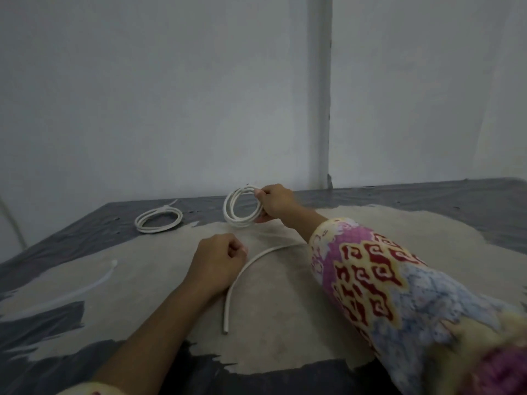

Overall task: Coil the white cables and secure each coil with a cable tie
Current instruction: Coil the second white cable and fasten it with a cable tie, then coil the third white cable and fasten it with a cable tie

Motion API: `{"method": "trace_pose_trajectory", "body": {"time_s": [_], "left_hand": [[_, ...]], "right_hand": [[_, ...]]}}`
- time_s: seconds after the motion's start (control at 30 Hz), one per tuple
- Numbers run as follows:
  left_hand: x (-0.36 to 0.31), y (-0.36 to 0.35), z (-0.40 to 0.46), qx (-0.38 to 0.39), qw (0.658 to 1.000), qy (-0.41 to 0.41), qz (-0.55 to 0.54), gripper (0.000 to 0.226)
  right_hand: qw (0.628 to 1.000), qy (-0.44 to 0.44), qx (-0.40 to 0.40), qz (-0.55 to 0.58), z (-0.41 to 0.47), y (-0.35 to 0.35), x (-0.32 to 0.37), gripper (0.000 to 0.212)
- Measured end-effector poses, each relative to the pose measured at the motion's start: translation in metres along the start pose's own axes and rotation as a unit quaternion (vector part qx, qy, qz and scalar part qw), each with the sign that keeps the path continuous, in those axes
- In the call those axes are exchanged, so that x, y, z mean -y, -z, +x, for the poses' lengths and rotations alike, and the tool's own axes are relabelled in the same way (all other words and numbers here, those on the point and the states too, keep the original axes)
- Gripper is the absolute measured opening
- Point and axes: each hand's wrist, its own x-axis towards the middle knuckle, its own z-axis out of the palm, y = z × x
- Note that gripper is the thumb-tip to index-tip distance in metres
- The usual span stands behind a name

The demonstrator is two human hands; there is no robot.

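Observation:
My right hand (275, 202) pinches a coil of white cable (241, 207) by its right side and holds it tilted up just above the table. A second white coil (158, 219) lies flat at the far left, bound by a tie. A loose curved length of white cable (247, 275) lies on the pale patch in front of me. My left hand (219, 262) rests beside that cable with its fingers curled; I cannot tell whether it pinches anything. A pale cable tie (94, 282) lies to the left.
The table (427, 195) is covered in dark plastic sheet with a worn pale patch in the middle. A white wall stands right behind the far edge. A white cord (12, 223) hangs down at the far left.

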Motion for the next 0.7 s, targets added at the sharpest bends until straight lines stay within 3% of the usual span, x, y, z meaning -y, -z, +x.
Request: {"method": "trace_pose_trajectory", "body": {"time_s": [0.13,0.23,0.37,0.5,0.7], "left_hand": [[0.007,-0.007,0.006,-0.019,1.0,-0.011,0.003,0.015],[0.008,-0.01,0.007,-0.029,0.999,-0.013,0.0,0.014],[0.009,-0.011,0.006,-0.034,0.999,-0.024,-0.002,0.017],[0.005,-0.008,0.004,-0.018,0.999,-0.03,-0.002,0.02],[-0.006,0.004,-0.001,0.042,0.998,-0.023,0.032,0.025]], "right_hand": [[0.999,-0.028,-0.002,-0.017,0.025,-0.015,-0.006,0.035],[0.987,-0.009,-0.029,-0.156,0.037,-0.022,-0.011,0.035],[0.969,-0.001,-0.013,-0.245,0.034,-0.02,-0.014,0.037],[0.969,0.0,-0.007,-0.247,0.026,-0.012,-0.009,0.041],[0.965,-0.001,-0.007,-0.263,-0.001,0.004,-0.006,0.023]]}}
